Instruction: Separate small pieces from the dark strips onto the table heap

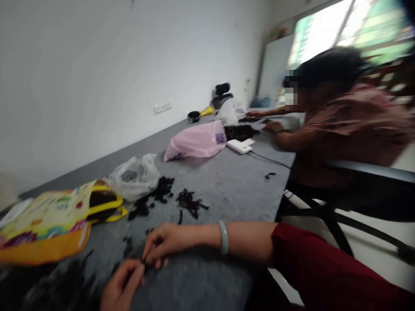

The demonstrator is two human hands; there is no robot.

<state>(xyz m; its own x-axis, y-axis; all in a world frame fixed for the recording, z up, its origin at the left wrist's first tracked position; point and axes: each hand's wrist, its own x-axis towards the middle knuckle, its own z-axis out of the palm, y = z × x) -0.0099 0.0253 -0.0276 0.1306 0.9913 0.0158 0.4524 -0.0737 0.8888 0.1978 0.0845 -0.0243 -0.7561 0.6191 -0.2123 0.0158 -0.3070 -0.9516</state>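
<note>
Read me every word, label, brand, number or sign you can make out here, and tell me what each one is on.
No text can be read.
Pink bag: purple print, too blurred to read.
Yellow bag: colourful print, too blurred.
White device: tiny dark mark, too small to tell.

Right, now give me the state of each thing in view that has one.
Left hand: pinching a small dark piece
Right hand: pinching at the same piece
Bangle: worn
Near white bag: crumpled, mouth open
Far white bag: crumpled
Pink bag: lying down, bulging
Yellow bag: lying down
White device: cable attached; on or off unclear
Dark heap: loose
Wall socket: no plug visible
Other person: leaning forward
</note>
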